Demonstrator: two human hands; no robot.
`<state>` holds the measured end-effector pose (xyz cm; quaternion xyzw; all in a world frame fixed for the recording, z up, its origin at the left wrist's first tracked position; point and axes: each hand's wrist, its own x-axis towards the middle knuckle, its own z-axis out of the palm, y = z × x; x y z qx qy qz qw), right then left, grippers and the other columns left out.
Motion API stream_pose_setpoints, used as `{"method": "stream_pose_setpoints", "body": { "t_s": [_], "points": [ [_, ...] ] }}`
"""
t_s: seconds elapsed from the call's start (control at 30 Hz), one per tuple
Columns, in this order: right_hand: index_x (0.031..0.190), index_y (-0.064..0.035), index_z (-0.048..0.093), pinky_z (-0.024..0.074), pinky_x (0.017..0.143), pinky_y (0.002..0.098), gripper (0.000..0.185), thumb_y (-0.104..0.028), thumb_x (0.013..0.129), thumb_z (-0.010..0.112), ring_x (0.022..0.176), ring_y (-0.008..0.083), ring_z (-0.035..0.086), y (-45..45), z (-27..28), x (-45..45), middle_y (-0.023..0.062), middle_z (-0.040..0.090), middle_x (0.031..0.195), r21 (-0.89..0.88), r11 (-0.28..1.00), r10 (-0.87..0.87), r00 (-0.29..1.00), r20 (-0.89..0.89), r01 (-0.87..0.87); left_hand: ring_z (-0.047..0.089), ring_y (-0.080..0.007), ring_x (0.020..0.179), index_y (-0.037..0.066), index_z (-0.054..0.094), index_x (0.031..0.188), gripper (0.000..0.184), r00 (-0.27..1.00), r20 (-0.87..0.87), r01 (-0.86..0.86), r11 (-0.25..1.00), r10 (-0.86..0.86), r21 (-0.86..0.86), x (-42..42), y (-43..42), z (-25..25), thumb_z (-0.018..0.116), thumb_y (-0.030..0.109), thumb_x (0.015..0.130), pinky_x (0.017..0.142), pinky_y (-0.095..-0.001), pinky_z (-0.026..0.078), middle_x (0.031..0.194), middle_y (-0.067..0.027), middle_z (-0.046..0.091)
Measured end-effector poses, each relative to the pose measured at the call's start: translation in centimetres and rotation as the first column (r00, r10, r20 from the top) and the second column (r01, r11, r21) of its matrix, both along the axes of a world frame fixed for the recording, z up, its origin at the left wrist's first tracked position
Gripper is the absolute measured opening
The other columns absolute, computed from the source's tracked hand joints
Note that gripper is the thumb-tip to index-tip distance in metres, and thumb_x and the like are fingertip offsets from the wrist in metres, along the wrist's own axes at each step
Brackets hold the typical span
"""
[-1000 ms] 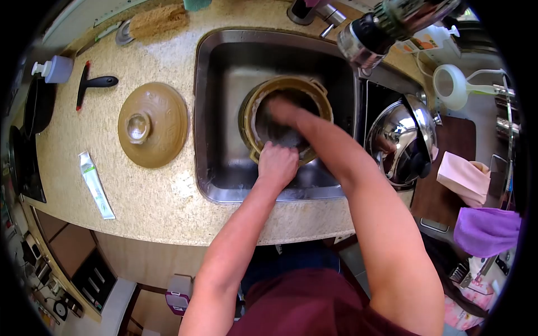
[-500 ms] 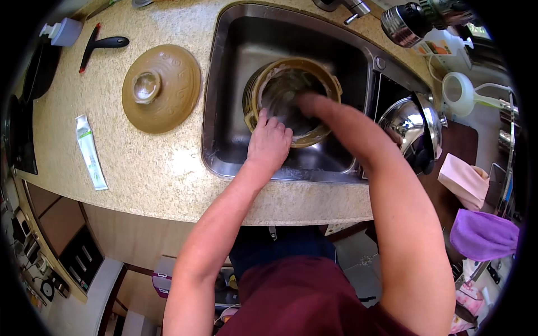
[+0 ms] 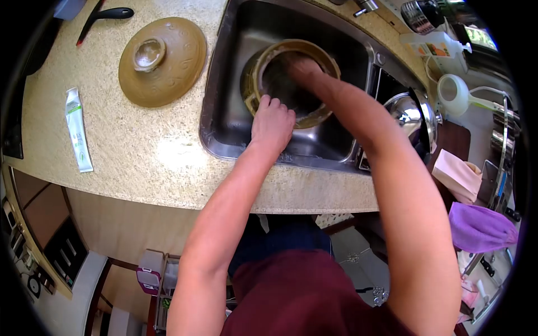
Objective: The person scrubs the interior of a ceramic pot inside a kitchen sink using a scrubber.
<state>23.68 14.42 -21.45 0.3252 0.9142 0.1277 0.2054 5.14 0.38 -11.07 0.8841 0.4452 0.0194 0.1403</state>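
A brown clay pot (image 3: 259, 77) with a pale, soapy-looking smear on its inner rim sits in the steel sink (image 3: 230, 106). My left hand (image 3: 273, 120) grips the near left side of its rim, fingers over the edge. Down inside the pot is my right hand (image 3: 303, 70), against the far inner wall; its fingers are in shadow, so whatever it holds is hidden. The matching brown clay lid (image 3: 182, 64) lies on the counter left of the sink, knob up.
On the counter (image 3: 140, 162) lie a white and green tube (image 3: 78, 131) and a black-handled squeegee-like tool (image 3: 109, 13). A shiny metal bowl or lid (image 3: 404, 113) stands in the right basin. Farther right are a pink paper bag (image 3: 458, 175) and a purple cloth (image 3: 482, 227).
My right hand has moved leftward and toward the far side inside the pot. My left hand stays on the rim. The whole view has shifted slightly with my head.
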Motion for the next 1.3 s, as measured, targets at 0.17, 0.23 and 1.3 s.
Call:
{"method": "stream_pose_setpoints", "body": {
  "t_s": [0.17, 0.23, 1.3],
  "points": [
    [0.101, -0.0051, 0.072, 0.0507, 0.091, 0.0382, 0.024, -0.012, 0.086, 0.055, 0.107, 0.0228, 0.066, -1.7, 0.5, 0.4, 0.0158, 0.069, 0.113, -0.353, 0.858, -0.249, 0.903, 0.351, 0.374, 0.060, -0.0211, 0.096, 0.013, 0.070, 0.086, 0.014, 0.999, -0.046, 0.004, 0.998, -0.001, 0.062, 0.1, 0.7, 0.2, 0.056, 0.017, 0.085, 0.095, -0.0383, 0.037, 0.087, -0.0048, 0.068],
    [0.102, -0.0050, 0.072, 0.0504, 0.092, 0.0387, 0.025, -0.012, 0.085, 0.055, 0.106, 0.0237, 0.067, 1.5, 4.0, -2.8, 0.0168, 0.069, 0.113, -0.352, 0.879, -0.238, 0.935, 0.263, 0.322, 0.060, -0.0216, 0.094, 0.012, 0.070, 0.086, 0.014, 1.000, 0.019, 0.001, 1.000, -0.001, -0.020, -0.1, 0.7, 0.3, 0.056, 0.015, 0.085, 0.094, -0.0381, 0.038, 0.088, -0.0049, 0.068],
    [0.087, -0.0014, 0.070, 0.0498, 0.073, 0.0339, 0.013, -0.010, 0.082, 0.062, 0.079, 0.0175, 0.062, -1.8, 3.7, -8.5, 0.0070, 0.068, 0.085, -0.872, 0.254, -0.913, -0.402, -0.073, -0.419, 0.064, -0.0461, 0.096, 0.009, 0.023, 0.150, 0.068, 0.646, 0.404, -0.530, 0.761, 0.648, -0.373, -2.4, 3.6, -0.1, 0.055, 0.012, 0.090, 0.083, -0.0465, 0.049, 0.111, -0.0302, 0.063]
  ]
}}
